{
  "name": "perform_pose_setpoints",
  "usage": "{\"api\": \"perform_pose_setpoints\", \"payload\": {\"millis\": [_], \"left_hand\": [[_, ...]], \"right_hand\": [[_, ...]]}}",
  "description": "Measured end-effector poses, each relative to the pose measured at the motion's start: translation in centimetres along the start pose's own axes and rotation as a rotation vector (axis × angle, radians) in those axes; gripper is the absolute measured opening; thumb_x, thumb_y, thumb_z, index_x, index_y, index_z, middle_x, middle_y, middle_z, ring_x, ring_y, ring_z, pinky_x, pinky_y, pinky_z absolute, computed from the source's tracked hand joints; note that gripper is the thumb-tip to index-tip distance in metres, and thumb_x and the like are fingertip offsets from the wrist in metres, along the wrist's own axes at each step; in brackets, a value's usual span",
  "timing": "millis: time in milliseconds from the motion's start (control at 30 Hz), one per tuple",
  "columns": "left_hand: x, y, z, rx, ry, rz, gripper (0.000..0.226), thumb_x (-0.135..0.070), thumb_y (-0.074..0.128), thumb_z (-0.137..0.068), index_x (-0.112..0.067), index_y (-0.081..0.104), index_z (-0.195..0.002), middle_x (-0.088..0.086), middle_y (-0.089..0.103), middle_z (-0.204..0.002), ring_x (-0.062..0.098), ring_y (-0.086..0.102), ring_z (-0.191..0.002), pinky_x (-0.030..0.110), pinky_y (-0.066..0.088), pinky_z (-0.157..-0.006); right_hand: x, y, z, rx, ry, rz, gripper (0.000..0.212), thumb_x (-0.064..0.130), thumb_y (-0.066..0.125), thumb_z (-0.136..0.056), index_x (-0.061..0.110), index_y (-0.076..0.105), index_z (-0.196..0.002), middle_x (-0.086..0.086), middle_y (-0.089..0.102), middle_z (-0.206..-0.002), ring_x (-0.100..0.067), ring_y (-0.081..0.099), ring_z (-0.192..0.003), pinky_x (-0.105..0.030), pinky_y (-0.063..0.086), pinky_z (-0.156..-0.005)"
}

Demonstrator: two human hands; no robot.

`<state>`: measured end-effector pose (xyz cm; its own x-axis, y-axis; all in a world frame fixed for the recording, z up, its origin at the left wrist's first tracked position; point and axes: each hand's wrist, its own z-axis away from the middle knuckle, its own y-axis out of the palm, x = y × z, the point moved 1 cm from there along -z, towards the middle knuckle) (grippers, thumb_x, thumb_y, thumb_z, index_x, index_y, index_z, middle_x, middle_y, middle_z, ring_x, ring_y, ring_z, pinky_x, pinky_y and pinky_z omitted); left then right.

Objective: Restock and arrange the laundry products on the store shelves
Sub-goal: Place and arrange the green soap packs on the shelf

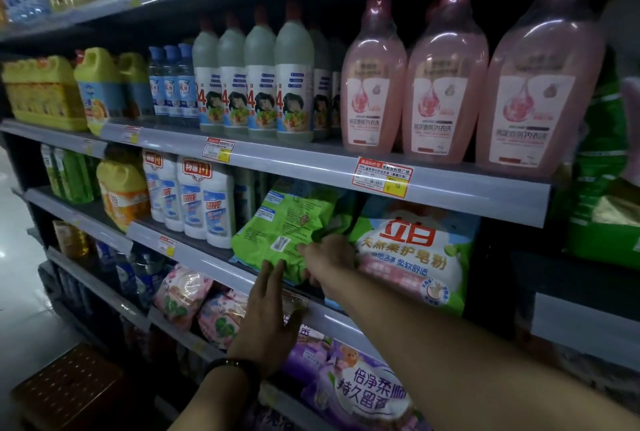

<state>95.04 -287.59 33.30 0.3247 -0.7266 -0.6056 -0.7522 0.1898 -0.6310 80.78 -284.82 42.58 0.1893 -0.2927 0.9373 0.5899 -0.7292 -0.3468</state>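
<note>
A green detergent bag stands back side out on the middle shelf, leaning left toward white bottles. My right hand grips its lower right edge, fingers curled round the crumpled plastic. With straight fingers, my left hand touches the bag's bottom edge at the shelf lip. Just right stands a green-and-white soap powder bag with red lettering, facing front.
Pink liquid bottles and grey-white bottles fill the shelf above. Purple and pink bags lie on the shelf below. Green bags sit at far right. A brown stool stands on the floor at lower left.
</note>
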Motion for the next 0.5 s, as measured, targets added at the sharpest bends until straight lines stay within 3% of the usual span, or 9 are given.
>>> {"api": "perform_pose_setpoints", "payload": {"millis": [67, 133, 267, 333, 400, 500], "left_hand": [[0.0, -0.8, -0.4, -0.054, 0.003, -0.008, 0.092, -0.019, 0.072, -0.096, -0.027, 0.014, -0.166, 0.000, 0.001, -0.176, 0.020, 0.003, -0.162, 0.048, 0.025, -0.128], [-0.3, -1.5, -0.9, -0.129, 0.040, -0.123, 0.100, -0.021, 0.079, -0.088, -0.025, 0.016, -0.166, 0.005, 0.007, -0.175, 0.029, 0.004, -0.163, 0.054, 0.022, -0.128], [-2.7, -3.5, -2.1, -0.207, 0.006, -0.255, 0.105, -0.035, 0.083, -0.081, -0.033, 0.019, -0.165, 0.001, 0.021, -0.173, 0.029, 0.014, -0.161, 0.057, 0.016, -0.128], [-4.2, -4.1, -2.2, -0.291, 0.048, -0.229, 0.097, -0.030, 0.086, -0.078, -0.031, 0.034, -0.160, 0.005, 0.037, -0.166, 0.033, 0.033, -0.154, 0.058, 0.029, -0.122], [-5.3, -4.7, -1.7, -0.415, 0.125, -0.192, 0.083, -0.016, 0.084, -0.073, -0.025, 0.052, -0.149, 0.009, 0.057, -0.149, 0.038, 0.054, -0.133, 0.053, 0.045, -0.108], [-6.1, -5.5, 0.2, -0.512, 0.181, -0.153, 0.073, -0.004, 0.073, -0.070, -0.025, 0.063, -0.139, 0.006, 0.070, -0.129, 0.038, 0.065, -0.110, 0.047, 0.052, -0.090]], "right_hand": [[0.7, -0.2, 0.7, -0.017, -0.019, -0.026, 0.032, 0.034, 0.078, -0.086, 0.005, 0.075, -0.073, -0.011, 0.073, -0.058, -0.023, 0.064, -0.044, -0.032, 0.053, -0.047], [1.5, -0.7, 1.6, -0.050, -0.049, -0.080, 0.029, 0.035, 0.079, -0.080, 0.008, 0.074, -0.070, -0.009, 0.071, -0.056, -0.026, 0.065, -0.048, -0.039, 0.055, -0.052], [2.9, -2.6, 3.8, 0.004, -0.025, -0.256, 0.022, 0.019, 0.081, -0.086, 0.011, 0.071, -0.067, -0.003, 0.058, -0.045, -0.016, 0.049, -0.035, -0.023, 0.036, -0.039], [3.4, -3.6, 5.2, 0.028, -0.009, -0.342, 0.023, 0.015, 0.080, -0.086, 0.011, 0.069, -0.067, -0.004, 0.052, -0.041, -0.014, 0.042, -0.030, -0.019, 0.030, -0.036], [3.7, -4.4, 6.8, 0.049, -0.020, -0.378, 0.024, 0.016, 0.080, -0.086, 0.009, 0.067, -0.068, -0.005, 0.050, -0.039, -0.013, 0.039, -0.027, -0.018, 0.028, -0.036], [3.0, -5.3, 9.3, 0.133, -0.079, -0.382, 0.034, 0.028, 0.077, -0.093, 0.004, 0.068, -0.070, -0.011, 0.054, -0.043, -0.018, 0.045, -0.032, -0.023, 0.033, -0.042]]}}
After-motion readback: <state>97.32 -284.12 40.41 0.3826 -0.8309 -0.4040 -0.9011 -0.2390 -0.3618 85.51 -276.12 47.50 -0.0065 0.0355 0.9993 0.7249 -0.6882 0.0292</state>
